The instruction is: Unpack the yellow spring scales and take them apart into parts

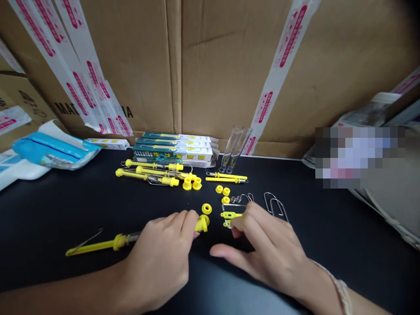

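My left hand (166,253) is closed around a yellow spring scale (95,247); its hooked yellow rod sticks out to the left and its yellow cap shows past my fingers on the right. My right hand (265,245) hovers over the small parts, thumb spread away from the fingers. Its fingertips are at a bent metal wire (234,205) and partly cover the flat yellow pieces (231,215). A yellow ring (206,208) lies between the hands. Several yellow caps (219,189), small springs (235,199) and metal hooks (277,205) lie just beyond.
Finished-looking spring scales (147,173) lie before stacked boxes (173,151). Two clear tubes (234,148) stand by the cardboard wall (213,65), with yellow rods (226,178) before them. A blue packet (59,146) is at left, a plastic bottle (364,116) at right.
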Available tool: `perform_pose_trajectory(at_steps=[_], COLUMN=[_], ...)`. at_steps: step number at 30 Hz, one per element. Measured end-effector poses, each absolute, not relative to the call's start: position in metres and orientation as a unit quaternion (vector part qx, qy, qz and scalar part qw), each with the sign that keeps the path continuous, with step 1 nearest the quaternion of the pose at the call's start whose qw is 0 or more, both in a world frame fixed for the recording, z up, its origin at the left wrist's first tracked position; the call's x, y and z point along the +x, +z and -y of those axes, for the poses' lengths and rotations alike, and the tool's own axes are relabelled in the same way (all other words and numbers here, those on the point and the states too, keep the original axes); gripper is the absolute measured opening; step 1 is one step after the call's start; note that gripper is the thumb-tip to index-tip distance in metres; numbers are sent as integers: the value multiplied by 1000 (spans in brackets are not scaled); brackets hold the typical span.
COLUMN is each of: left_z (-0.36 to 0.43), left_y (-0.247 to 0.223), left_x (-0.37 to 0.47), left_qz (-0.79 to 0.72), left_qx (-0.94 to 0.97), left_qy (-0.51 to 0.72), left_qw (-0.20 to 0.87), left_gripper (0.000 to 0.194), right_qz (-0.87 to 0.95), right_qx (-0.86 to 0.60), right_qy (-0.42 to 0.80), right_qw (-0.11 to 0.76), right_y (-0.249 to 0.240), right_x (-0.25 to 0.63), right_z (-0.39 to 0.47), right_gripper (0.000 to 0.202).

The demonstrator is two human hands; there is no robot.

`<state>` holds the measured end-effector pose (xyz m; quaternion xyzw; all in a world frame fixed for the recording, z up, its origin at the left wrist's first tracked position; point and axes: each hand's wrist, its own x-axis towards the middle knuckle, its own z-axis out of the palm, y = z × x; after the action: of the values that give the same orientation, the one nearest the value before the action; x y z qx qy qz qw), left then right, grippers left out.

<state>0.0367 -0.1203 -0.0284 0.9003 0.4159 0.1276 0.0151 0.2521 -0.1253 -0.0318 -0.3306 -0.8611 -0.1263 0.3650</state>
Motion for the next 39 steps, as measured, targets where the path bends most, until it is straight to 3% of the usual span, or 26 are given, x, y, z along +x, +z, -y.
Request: perform_pose_trajectory(at_steps=[4,8,12,16,23,39], left_z=[116,113,114,116,116,115], left_y=[-40,-41,-39,-40,-43,-43], left_x=[32,29,28,28,28,29], left_qz=[-376,-348,-334,-338,-343,-342], left_qx=[909,908,909,907,906,909], left_qy=[158,188,197,195,186,185], left_qw=[-86,-138,-153,-160,-165,-147], left_gripper=[25,23,25,24,26,25], right_qz=[820,695,507,394,386,513], right_qx=[-397,-431,-295,-167,-32,-163], right_qy=[-29,308,643,782,833,741], right_qw=[410,487,492,453,396,401], right_y=[-24,-20,-24,-26,-24,-26], right_x=[263,271,268,258,248,255], right_z=[116,106,101,103,112,115], right_gripper=[26,29,48,65,69,74])
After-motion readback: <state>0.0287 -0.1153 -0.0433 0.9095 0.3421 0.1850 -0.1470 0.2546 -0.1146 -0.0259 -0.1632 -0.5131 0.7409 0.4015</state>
